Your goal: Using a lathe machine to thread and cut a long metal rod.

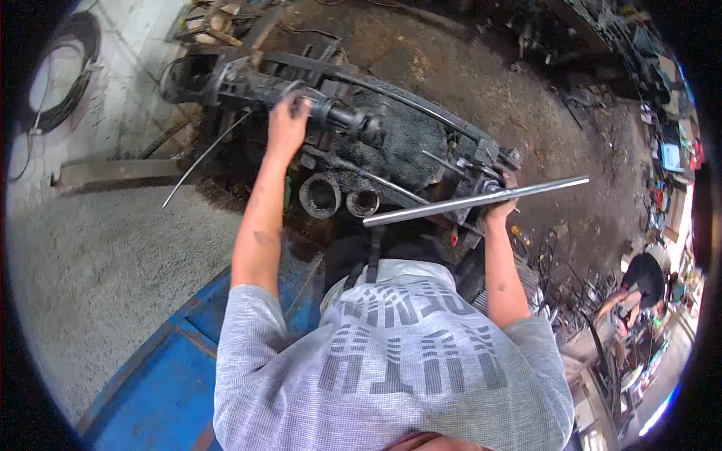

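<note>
A long, bright metal bar (421, 209) lies slantwise in front of the machine, its left end lower than its right. My right hand (502, 201) is closed around it, right of its middle. My left hand (290, 120) reaches to the dark, greasy lathe-like machine (263, 89), its fingers curled at the cylindrical part; what they grip is hidden. Just right of that hand a stepped round spindle end (361, 124) sticks out over a heap of dark metal shavings (410, 146). The machine's slide (481, 180) stands beside my right hand.
Two thick metal rings, a larger one (320, 196) and a smaller one (363, 203), sit at the machine's near side. A thin curved rod (203, 161) juts out left. A blue metal panel (165, 383) lies lower left. Another person (639, 282) bends among scrap at far right.
</note>
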{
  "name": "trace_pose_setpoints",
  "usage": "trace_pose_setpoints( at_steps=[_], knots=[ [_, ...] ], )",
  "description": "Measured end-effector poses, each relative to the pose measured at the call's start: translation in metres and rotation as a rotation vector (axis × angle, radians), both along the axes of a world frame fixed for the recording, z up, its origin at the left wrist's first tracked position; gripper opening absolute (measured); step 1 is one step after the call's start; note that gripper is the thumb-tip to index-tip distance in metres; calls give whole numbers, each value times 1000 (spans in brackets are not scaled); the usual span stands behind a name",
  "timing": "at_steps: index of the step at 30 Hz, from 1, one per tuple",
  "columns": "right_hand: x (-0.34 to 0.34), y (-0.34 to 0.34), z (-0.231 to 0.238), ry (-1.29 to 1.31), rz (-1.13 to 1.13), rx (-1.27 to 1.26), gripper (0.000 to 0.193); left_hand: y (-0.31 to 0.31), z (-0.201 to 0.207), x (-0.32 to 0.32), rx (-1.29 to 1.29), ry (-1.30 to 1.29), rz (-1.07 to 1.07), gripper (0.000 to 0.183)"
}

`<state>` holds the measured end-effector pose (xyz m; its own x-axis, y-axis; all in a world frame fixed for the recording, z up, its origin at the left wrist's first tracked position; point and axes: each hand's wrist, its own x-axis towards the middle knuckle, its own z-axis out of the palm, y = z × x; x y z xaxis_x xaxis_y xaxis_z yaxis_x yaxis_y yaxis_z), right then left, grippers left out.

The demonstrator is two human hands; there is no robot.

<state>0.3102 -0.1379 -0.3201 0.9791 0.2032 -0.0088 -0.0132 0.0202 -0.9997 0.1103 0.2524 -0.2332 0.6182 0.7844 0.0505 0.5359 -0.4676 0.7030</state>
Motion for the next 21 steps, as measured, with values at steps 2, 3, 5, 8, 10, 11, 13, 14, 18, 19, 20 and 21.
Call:
trace_pose_setpoints(
  at_steps=[2, 3, 5, 8, 10, 11, 13, 14, 18, 19, 20, 21],
  knots=[
    [1, 4, 1, 52, 38, -7, 37, 23, -21, 20, -104, -145, -13, 29],
    [1, 7, 4, -84, 63, -56, 39, 31, -29, 33, -97, -135, -50, 29],
    [-3, 13, 11, -81, 44, -111, 40, 42, -43, 47, -148, -92, -76, 33],
    [-8, 16, 10, -70, 27, -70, 39, 50, -72, 58, -188, -39, -123, 37],
    [-3, 11, 3, -195, 61, -118, 37, 42, -81, 70, -234, -19, -144, 39],
    [-5, 10, -4, -367, 62, -172, 36, 37, -84, 72, -208, -19, -124, 40],
    [-5, 9, -7, -275, 57, -164, 39, 31, -86, 75, -140, -18, -113, 43],
    [-6, 8, -8, -189, 56, -145, 43, 30, -86, 77, -146, -10, -116, 43],
    [-8, 27, 16, -84, 69, -153, 43, 27, -85, 77, -105, -27, -116, 46],
    [-8, 30, 20, -51, 89, -185, 45, 28, -87, 76, -122, -55, -141, 45],
    [-9, 34, 20, -42, 94, -179, 45, 30, -89, 73, -138, -84, -166, 45],
    [-9, 37, 20, -137, 112, -195, 44, 25, -86, 73, -159, -80, -172, 44]
  ],
)
